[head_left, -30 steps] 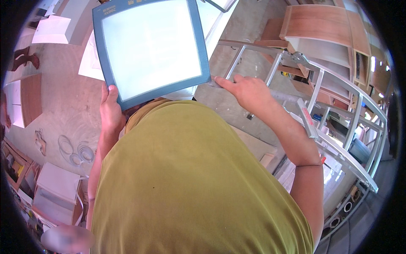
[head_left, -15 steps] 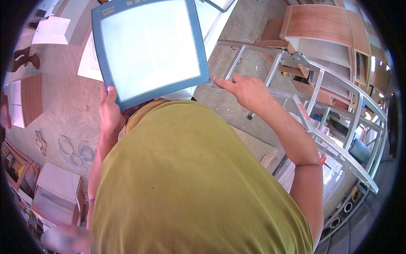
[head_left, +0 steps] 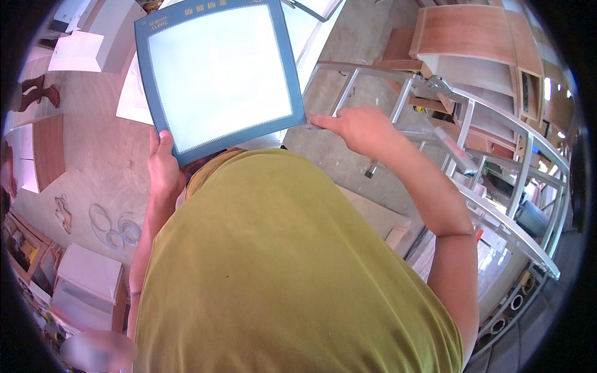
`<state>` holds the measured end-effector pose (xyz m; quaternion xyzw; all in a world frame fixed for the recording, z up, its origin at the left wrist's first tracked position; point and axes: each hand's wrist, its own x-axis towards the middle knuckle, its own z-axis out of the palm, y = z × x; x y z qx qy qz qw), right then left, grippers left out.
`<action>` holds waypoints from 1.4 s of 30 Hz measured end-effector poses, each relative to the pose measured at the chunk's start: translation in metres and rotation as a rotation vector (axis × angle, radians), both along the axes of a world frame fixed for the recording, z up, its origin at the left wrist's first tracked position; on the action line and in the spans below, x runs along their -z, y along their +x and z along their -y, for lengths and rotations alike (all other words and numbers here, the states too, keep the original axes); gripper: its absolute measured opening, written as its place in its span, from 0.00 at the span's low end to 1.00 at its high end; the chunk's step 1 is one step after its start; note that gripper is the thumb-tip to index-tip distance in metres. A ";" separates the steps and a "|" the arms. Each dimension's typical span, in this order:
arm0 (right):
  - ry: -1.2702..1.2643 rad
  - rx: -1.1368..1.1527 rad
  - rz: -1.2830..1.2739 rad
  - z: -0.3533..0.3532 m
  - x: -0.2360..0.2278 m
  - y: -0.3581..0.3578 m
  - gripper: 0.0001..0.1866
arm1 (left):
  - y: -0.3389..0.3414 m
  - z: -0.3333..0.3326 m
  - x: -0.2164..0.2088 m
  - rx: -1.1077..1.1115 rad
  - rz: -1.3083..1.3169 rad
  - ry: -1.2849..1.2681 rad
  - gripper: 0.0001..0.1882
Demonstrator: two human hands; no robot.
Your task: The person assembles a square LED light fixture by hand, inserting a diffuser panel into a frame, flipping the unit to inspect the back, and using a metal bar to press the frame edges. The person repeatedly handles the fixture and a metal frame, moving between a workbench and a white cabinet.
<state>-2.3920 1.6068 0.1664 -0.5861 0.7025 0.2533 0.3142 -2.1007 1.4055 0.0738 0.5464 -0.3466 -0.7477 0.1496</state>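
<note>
A square floodlight (head_left: 221, 74) with a dark blue-grey frame and a bright white face is held up in front of me, tilted slightly. At its lower left corner my left hand (head_left: 165, 163) grips the frame, thumb on the front and the other fingers largely hidden. My right hand (head_left: 370, 133) is at the lower right corner, index finger reaching to the frame and the other fingers curled. Under that finger shows a thin clear strip (head_left: 316, 126) that looks like plastic film, seemingly pinched; the thumb is hidden.
An aluminium ladder (head_left: 469, 127) stands on the right, with a red-labelled strip (head_left: 457, 149) by it. Wooden cabinets (head_left: 463, 37) lie beyond. A white surface (head_left: 311, 37) is behind the floodlight. Coiled wire (head_left: 115, 227) and white boxes (head_left: 87, 270) sit on the left floor.
The floodlight and both hands have shifted only slightly in view. The red-labelled strip by the ladder has turned and moved a little up and right.
</note>
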 end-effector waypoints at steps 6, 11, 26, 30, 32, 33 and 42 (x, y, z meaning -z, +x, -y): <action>-0.107 0.010 -0.007 -0.019 0.010 0.004 0.42 | 0.005 -0.001 0.014 -0.038 -0.040 -0.012 0.26; -0.154 -0.006 0.002 -0.025 0.016 0.002 0.42 | 0.013 0.002 0.033 -0.047 -0.077 -0.032 0.26; -0.243 -0.031 0.010 -0.035 0.026 0.000 0.37 | 0.018 0.002 0.040 -0.014 -0.064 -0.052 0.26; -0.205 -0.010 0.061 -0.029 0.023 -0.003 0.38 | 0.014 0.001 0.035 -0.046 -0.065 -0.035 0.26; -0.143 0.028 0.128 -0.020 0.019 -0.011 0.39 | 0.010 0.000 0.028 -0.069 -0.053 -0.015 0.26; -0.116 0.013 0.131 -0.015 0.017 -0.014 0.39 | 0.011 0.000 0.029 -0.061 -0.058 -0.022 0.26; -0.014 0.000 0.200 0.013 0.007 -0.025 0.37 | 0.005 0.000 0.009 -0.025 -0.063 0.011 0.26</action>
